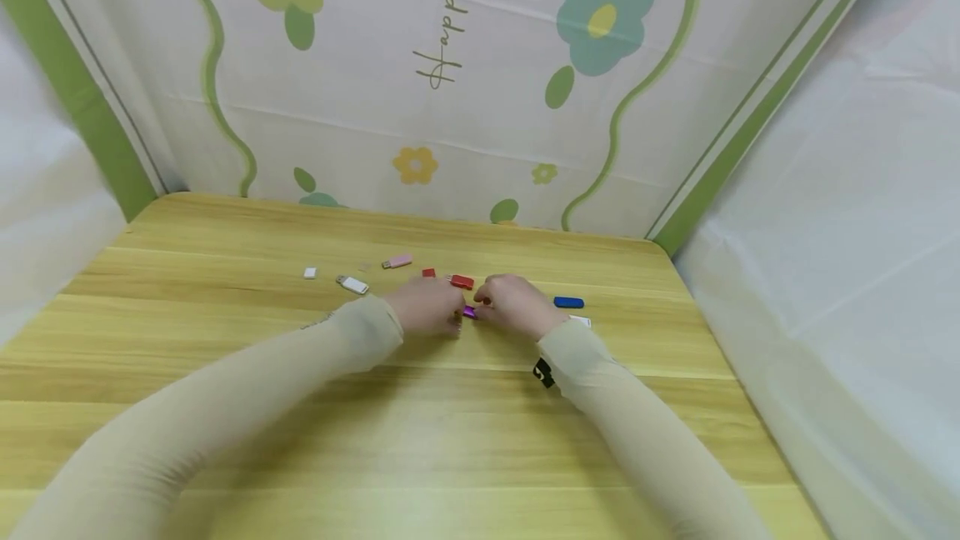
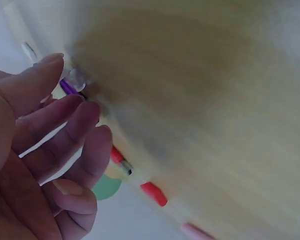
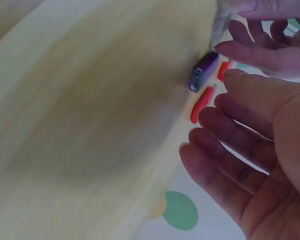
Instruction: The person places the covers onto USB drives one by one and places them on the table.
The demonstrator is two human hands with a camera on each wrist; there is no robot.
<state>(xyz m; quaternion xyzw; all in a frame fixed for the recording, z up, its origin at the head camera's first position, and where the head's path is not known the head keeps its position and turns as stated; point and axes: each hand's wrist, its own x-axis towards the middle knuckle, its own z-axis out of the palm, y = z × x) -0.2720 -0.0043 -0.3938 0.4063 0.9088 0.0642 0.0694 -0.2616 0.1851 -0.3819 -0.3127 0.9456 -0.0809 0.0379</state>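
Observation:
A purple USB stick (image 1: pixel 469 312) lies on the table between the two hands. A small clear piece (image 2: pixel 77 79) sits at one end of it. The left hand (image 1: pixel 429 307) is at the stick's left. Its thumb and fingertips stand apart around the clear piece in the left wrist view. At the other side, the right hand (image 1: pixel 517 305) has its thumb and fingers loosely spread close to the purple stick (image 3: pixel 204 71), with nothing held. Just beyond the hands are a red USB stick (image 1: pixel 461 282) and a red cap (image 1: pixel 428 272).
To the left lie a white USB stick (image 1: pixel 352 284), a small white square piece (image 1: pixel 310 272) and a pink USB stick (image 1: pixel 397 262). Beyond the right hand are a blue stick (image 1: pixel 568 302) and a white piece (image 1: pixel 581 321). A black item (image 1: pixel 543 372) shows by the right wrist. A flowered curtain (image 1: pixel 480 123) borders the table's back.

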